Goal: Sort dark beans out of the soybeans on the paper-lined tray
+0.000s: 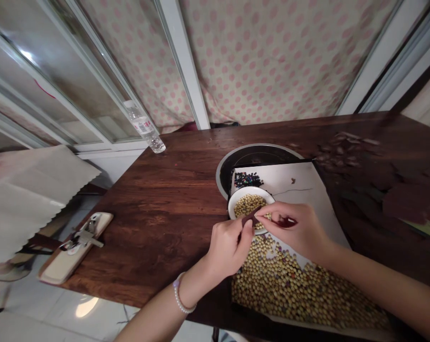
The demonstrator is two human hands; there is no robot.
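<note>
Over a white bowl (233,205) of yellowish beads (249,203), my left hand (229,244) pinches a small dark brown flat piece (251,216) between thumb and fingers. My right hand (295,228) meets it there, thumb and forefinger pressed together at the piece's edge; what lies between those fingertips is too small to make out. Many more yellowish beads (289,289) spread across the paper-lined tray (320,209) below both hands. A heap of dark beads (248,179) lies behind the bowl.
Behind the tray, a round dark plate (224,166) with a grey rim is partly covered. Dark brown pieces (346,149) pile up on the wooden table (157,213) at right. A clear bottle (145,126) stands at the back left edge; a clipboard-like object (75,247) lies front left.
</note>
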